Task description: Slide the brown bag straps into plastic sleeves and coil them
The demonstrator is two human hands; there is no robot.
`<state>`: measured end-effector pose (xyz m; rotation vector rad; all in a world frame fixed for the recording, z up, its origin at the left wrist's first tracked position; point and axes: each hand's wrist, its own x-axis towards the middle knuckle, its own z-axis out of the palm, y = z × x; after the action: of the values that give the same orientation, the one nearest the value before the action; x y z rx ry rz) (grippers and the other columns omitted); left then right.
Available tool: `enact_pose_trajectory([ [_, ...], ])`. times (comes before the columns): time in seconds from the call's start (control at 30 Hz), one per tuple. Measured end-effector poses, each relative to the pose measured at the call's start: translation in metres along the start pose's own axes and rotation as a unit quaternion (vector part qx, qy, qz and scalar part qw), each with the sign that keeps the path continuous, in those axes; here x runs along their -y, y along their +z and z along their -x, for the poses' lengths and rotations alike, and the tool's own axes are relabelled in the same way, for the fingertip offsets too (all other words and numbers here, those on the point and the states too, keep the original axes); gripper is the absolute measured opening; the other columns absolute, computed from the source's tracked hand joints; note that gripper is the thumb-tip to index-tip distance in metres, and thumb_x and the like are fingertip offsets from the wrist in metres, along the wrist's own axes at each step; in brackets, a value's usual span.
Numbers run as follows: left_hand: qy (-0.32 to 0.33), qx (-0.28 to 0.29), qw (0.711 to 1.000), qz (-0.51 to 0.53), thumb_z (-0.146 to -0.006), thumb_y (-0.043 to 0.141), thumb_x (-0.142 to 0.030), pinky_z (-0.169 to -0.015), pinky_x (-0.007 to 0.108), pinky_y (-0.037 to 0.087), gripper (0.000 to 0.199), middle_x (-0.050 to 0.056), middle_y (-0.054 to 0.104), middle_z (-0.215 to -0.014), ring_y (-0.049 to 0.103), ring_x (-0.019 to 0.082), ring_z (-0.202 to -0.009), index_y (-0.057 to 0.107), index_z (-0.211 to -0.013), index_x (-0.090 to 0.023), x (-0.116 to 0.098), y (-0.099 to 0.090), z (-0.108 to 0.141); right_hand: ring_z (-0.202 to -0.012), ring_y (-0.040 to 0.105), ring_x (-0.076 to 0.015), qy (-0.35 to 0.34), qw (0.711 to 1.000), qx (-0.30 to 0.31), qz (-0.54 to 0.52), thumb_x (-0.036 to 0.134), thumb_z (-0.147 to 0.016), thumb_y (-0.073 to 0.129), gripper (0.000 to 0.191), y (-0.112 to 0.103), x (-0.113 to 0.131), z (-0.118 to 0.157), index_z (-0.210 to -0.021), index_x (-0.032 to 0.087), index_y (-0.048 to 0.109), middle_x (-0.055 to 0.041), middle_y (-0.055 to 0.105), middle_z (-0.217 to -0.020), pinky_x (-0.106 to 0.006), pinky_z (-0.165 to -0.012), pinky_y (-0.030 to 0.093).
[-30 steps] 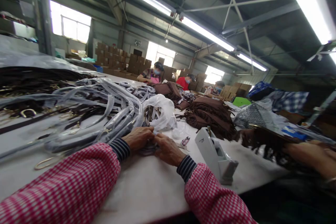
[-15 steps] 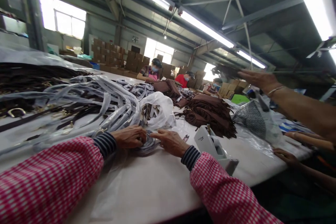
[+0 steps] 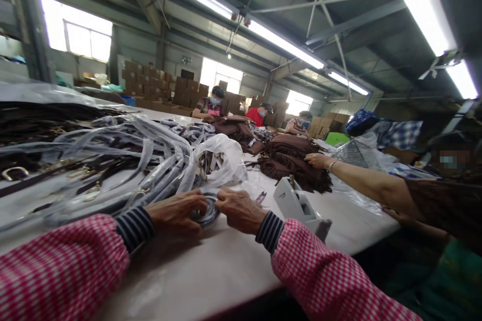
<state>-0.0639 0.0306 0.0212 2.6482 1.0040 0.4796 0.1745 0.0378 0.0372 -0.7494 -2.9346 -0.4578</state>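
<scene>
A strap in clear plastic, wound into a grey coil (image 3: 209, 209), stands tilted on its edge just above the white table. My left hand (image 3: 179, 211) grips its left side with curled fingers. On the opposite side, my right hand (image 3: 240, 208) pinches the coil's upper edge. Right behind the coil is a white plastic bag (image 3: 229, 160) with its mouth open and small metallic-looking pieces inside. To the left, long plastic-wrapped straps (image 3: 165, 160) spread over the table. A grey tape dispenser (image 3: 295, 200) stands to the right of my right hand.
Small pink-handled snips (image 3: 260, 197) lie beside the dispenser. Folded brown bags (image 3: 289, 158) are piled behind it, and a co-worker's hand (image 3: 318, 160) rests on them. Dark brown straps (image 3: 45, 120) heap at the far left. Other people sit across the table (image 3: 211, 271).
Both hands have tilted the coil up on edge, and my right fingers have closed on it. The co-worker's raised hand has come down onto the brown bags. The view has shifted slightly right.
</scene>
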Motion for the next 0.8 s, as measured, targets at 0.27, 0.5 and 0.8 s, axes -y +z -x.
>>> enact_pose_trajectory([
  [0.27,0.046,0.003,0.996,0.079,-0.092,0.065,-0.043,-0.090,0.033,0.049,0.023,0.006,0.066,-0.102,0.059,0.026,-0.098,0.069,-0.103,-0.023,-0.053,0.012,0.038,-0.094,0.061,-0.0234,0.086,0.987,-0.014,-0.139,0.009,-0.086,0.058,0.026,0.005,0.071,0.071,-0.111,0.017,0.064,-0.0088,0.069,-0.104,-0.032,-0.077,0.047],
  [0.5,-0.032,-0.003,0.997,0.074,-0.105,0.047,-0.052,-0.087,0.033,0.043,0.037,0.003,0.062,-0.096,0.057,0.023,-0.095,0.062,-0.092,-0.021,-0.063,0.033,0.031,-0.089,0.065,-0.0202,0.186,0.934,-0.027,-0.304,0.014,-0.089,0.065,0.049,0.011,0.058,0.085,-0.136,0.022,0.056,-0.0028,0.070,-0.098,-0.030,-0.081,0.047],
  [0.8,0.013,0.014,0.998,0.054,-0.104,0.048,-0.051,-0.081,0.031,0.043,0.036,0.004,0.064,-0.096,0.057,0.022,-0.088,0.069,-0.099,-0.022,-0.065,0.030,0.026,-0.074,0.060,-0.0158,0.134,0.922,0.070,-0.356,0.009,-0.084,0.061,0.064,-0.006,0.018,0.102,-0.145,0.026,0.050,0.0024,0.065,-0.086,-0.025,-0.070,0.041],
])
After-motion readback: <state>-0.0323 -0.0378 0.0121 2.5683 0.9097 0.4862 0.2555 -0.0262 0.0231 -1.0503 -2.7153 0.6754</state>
